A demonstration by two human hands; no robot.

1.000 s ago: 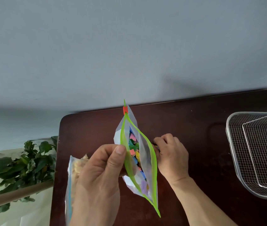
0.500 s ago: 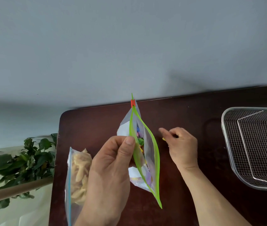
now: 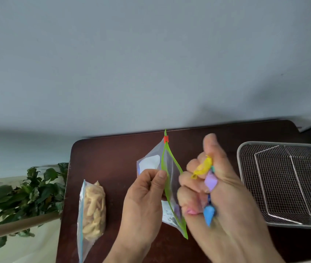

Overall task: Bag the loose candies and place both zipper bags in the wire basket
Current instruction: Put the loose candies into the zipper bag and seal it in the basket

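Note:
A clear zipper bag with a green rim and a red slider (image 3: 170, 179) stands upright over the dark table, its mouth open. My left hand (image 3: 145, 204) pinches the bag's left lip. My right hand (image 3: 219, 196) hovers raised just right of the open mouth, shut on a handful of wrapped candies (image 3: 205, 177): yellow, purple, blue and pink ones show between the fingers. A second zipper bag with a blue seal (image 3: 92, 213), full of pale snacks, lies on the table at the left. The wire basket (image 3: 287, 183) sits at the right.
The dark brown table (image 3: 113, 160) ends against a grey wall at the back. A leafy green plant (image 3: 23, 198) and a wooden rail stand beyond the table's left edge. The basket holds only its folded wire handle.
My right hand rose from the table beside the bag and now holds several candies up by the bag's mouth. My left hand keeps the bag's lip. The view shifted slightly.

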